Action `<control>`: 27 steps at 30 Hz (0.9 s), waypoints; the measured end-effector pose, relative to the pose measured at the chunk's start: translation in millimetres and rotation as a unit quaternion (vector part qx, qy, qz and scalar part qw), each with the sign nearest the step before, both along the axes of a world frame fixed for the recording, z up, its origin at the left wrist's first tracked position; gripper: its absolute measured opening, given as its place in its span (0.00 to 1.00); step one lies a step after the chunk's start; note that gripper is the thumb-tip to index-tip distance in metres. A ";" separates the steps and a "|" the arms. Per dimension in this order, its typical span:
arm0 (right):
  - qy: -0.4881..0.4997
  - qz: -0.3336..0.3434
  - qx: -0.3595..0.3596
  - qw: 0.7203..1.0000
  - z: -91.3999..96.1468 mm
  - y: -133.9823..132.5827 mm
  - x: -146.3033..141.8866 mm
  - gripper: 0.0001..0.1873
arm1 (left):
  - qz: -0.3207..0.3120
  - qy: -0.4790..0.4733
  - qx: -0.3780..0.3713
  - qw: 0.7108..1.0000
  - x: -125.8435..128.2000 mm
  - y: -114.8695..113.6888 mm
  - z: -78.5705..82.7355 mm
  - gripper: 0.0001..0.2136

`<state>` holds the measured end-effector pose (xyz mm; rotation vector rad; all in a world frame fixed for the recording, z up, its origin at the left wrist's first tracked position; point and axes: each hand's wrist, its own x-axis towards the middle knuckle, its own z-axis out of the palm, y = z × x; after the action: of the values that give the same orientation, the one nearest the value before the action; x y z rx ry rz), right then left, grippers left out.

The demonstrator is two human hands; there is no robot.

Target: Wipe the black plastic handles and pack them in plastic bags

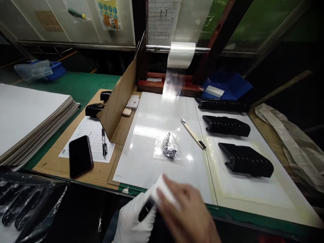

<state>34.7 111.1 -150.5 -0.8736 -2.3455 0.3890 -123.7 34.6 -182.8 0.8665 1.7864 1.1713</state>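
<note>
My left hand, in a white glove, is low at the front edge of the bench and closed around a black plastic part. My bare right hand lies over it, blurred by motion, and presses a white pad or cloth against the part. Ahead on the white sheet lies a small clear bag with a black piece inside. A thin white tool with a black tip rests beside it.
Three black ribbed parts lie on the right of the sheet. A roll of clear film hangs at the back. A cardboard divider, a phone, a pen, a stack of grey boards and bagged black parts are on the left.
</note>
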 end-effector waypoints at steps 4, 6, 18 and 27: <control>0.019 0.045 0.005 0.999 -17.8 0.9 -2.6 0.18 | -0.045 0.047 0.032 0.997 -4.9 -20.4 -18.2 0.20; 0.010 0.047 0.012 0.999 -22.2 0.3 -3.7 0.18 | -0.053 0.058 0.026 0.997 -4.0 -27.0 -25.4 0.20; -0.002 0.099 0.042 0.994 -21.9 5.4 -1.5 0.18 | -0.043 0.037 0.028 0.998 -0.1 -28.8 -35.2 0.17; 0.000 0.074 0.034 0.997 -20.1 4.1 -3.8 0.15 | -0.061 0.053 0.083 0.993 -2.0 -29.1 -43.5 0.17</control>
<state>30.9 115.2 -170.6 -0.6702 -2.4155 0.3680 -125.8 5.5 -226.2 1.1375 1.7114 1.2256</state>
